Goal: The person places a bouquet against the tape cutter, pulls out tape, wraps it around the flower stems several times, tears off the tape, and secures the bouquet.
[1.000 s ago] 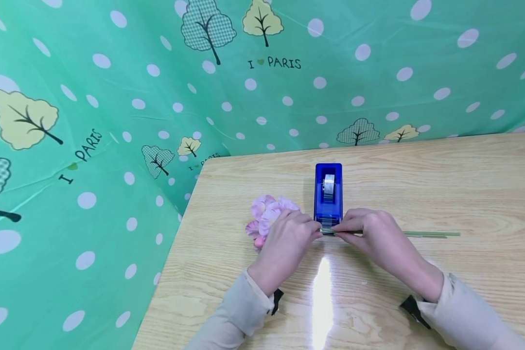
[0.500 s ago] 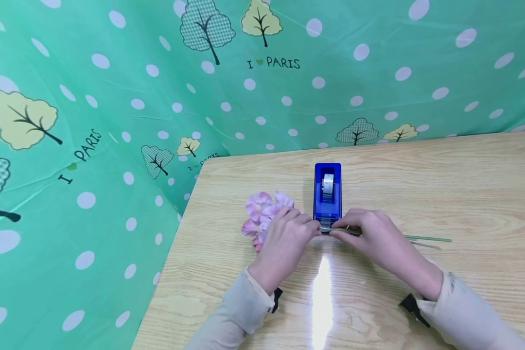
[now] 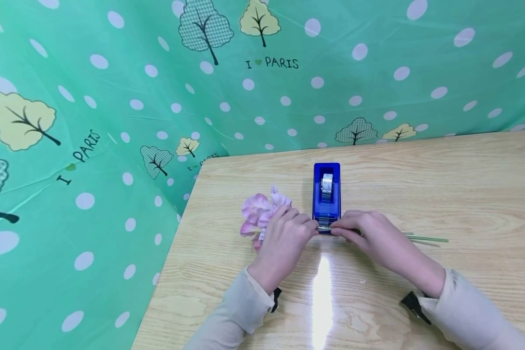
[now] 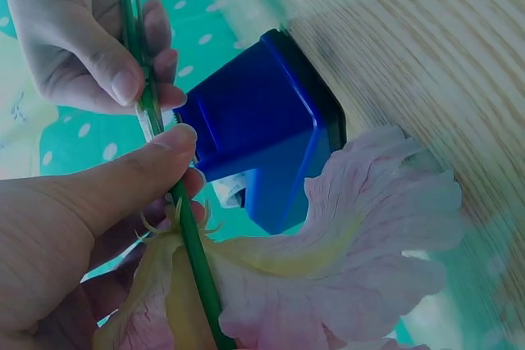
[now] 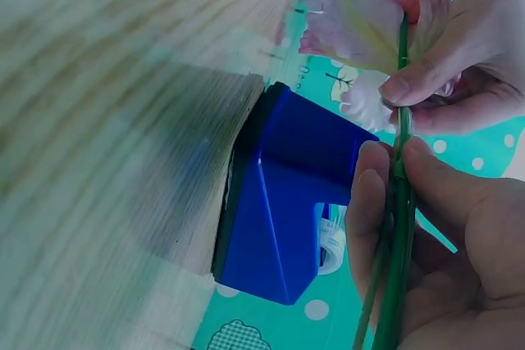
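Wood-grain table (image 3: 455, 189), green dotted cloth (image 3: 376, 29) behind and to the left. Stems (image 5: 399, 243) run crosswise right at the cutter end of the blue tape dispenser (image 3: 326, 206); can't confirm contact. Glossy patch on them between the hands, maybe clear tape, too small to call.

Risks, my read: stems could roll or fan out if either pinch slackens, since the tails already splay past the right hand (image 3: 378, 238). Any tape could go on skewed or crease if the hands twist unevenly. Fingertips sit close to the cutter; a slip could nick one.

Position: stems span both hands, short bare stretch between. Left hand (image 3: 286, 243) pinches them just below the pink flower head (image 3: 258, 214); right hand grips further down, thumb against fingers. Tape roll (image 3: 326, 183) sits in the dispenser, beyond the hands.
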`<act>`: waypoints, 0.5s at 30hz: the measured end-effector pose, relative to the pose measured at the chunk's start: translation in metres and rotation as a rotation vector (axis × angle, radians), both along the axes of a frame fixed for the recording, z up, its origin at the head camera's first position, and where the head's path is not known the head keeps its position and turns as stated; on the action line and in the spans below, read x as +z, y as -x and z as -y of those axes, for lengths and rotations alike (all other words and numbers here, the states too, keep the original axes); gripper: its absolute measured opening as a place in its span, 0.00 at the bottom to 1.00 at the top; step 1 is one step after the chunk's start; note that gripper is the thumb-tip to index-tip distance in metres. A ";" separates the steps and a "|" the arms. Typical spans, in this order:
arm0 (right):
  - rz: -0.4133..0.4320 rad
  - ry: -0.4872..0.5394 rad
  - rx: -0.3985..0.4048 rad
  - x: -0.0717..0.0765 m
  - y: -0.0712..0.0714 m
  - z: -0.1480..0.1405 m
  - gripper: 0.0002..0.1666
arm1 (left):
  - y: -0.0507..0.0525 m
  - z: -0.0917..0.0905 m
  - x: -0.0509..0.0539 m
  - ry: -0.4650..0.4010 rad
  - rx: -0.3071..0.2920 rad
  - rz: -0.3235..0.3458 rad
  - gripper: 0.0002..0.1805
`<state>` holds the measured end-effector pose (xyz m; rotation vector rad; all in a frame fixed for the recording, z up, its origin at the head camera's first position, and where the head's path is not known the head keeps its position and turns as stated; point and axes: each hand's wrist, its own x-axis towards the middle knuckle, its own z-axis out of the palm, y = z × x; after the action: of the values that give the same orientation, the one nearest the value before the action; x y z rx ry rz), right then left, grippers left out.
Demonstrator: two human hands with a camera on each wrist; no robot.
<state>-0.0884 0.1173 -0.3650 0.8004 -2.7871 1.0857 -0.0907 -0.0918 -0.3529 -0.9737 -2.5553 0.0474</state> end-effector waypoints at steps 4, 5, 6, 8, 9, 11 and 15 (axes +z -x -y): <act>0.009 0.004 0.001 -0.001 0.000 0.000 0.07 | 0.000 0.000 0.000 0.005 -0.001 -0.005 0.04; 0.007 0.004 -0.001 -0.001 0.000 0.000 0.07 | 0.000 0.000 0.000 0.004 -0.002 -0.008 0.04; 0.006 0.006 -0.004 -0.002 0.001 0.000 0.07 | 0.000 0.000 0.000 -0.001 -0.005 -0.006 0.04; 0.001 0.012 -0.009 -0.002 0.001 -0.001 0.06 | 0.000 -0.001 0.000 -0.008 -0.008 -0.010 0.04; -0.004 0.014 -0.012 -0.002 0.001 0.000 0.06 | 0.000 -0.001 0.000 -0.013 -0.010 -0.013 0.04; -0.003 0.016 -0.015 -0.002 0.001 0.000 0.06 | 0.000 0.000 -0.001 -0.024 -0.013 -0.021 0.03; -0.013 0.007 -0.027 0.000 0.001 0.001 0.05 | 0.001 0.000 -0.003 -0.038 -0.031 -0.061 0.03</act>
<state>-0.0896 0.1166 -0.3651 0.7632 -2.7733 1.0821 -0.0912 -0.0914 -0.3558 -0.9824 -2.4765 0.0198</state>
